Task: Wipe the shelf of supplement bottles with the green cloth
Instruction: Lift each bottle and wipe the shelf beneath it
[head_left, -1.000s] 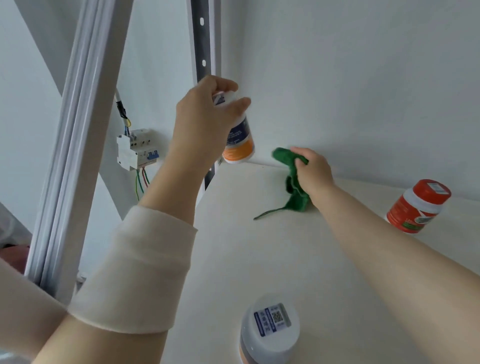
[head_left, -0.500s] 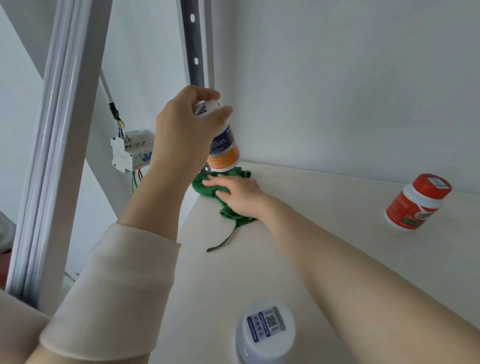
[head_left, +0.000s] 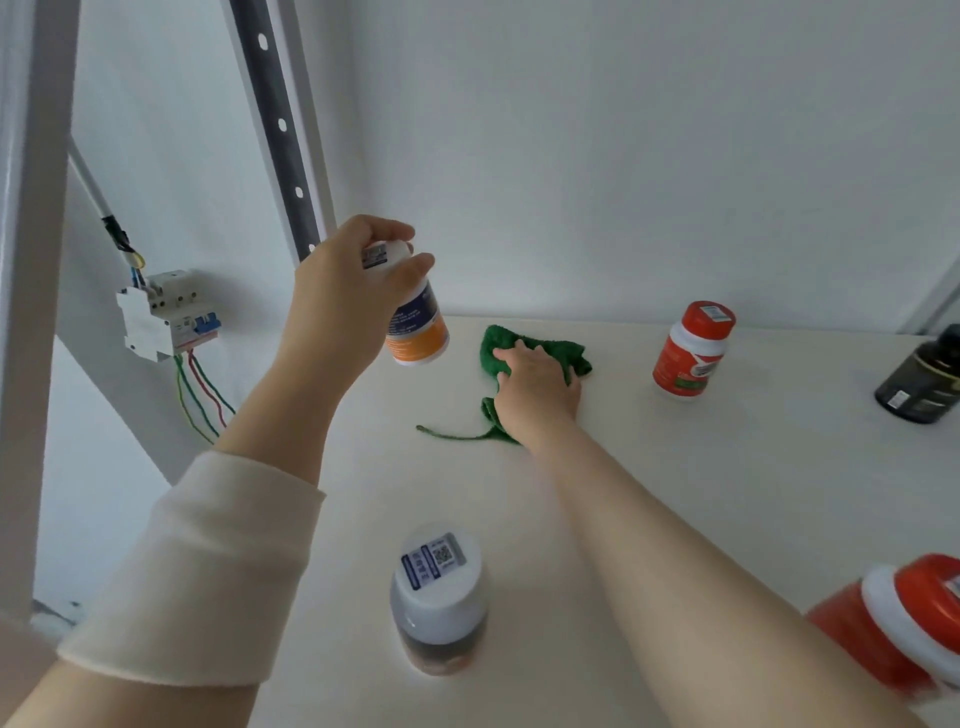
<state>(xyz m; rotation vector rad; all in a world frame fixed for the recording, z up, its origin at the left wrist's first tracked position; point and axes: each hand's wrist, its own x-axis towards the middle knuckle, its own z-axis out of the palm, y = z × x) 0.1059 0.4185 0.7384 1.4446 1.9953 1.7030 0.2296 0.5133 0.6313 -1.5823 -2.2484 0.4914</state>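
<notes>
Since half a sec ago the cloth (head_left: 550, 349) and right hand (head_left: 535, 387) have slid rt, out of the back-left corner toward the red bottle (head_left: 691, 353), w/ a gap left between them. The right hand presses the cloth onto the shelf (head_left: 727, 478), fingers fairly straight. The left hand (head_left: 343, 306) grips the orange-banded bottle (head_left: 418, 332) by its cap, held up off the shelf. Back-left corner prob. done. Spots under the red bottle, black bottle (head_left: 922, 382), white-capped bottle (head_left: 439, 597) and front-rt red jar (head_left: 893, 629) look unwiped. Early-to-mid job, I'd guess.
</notes>
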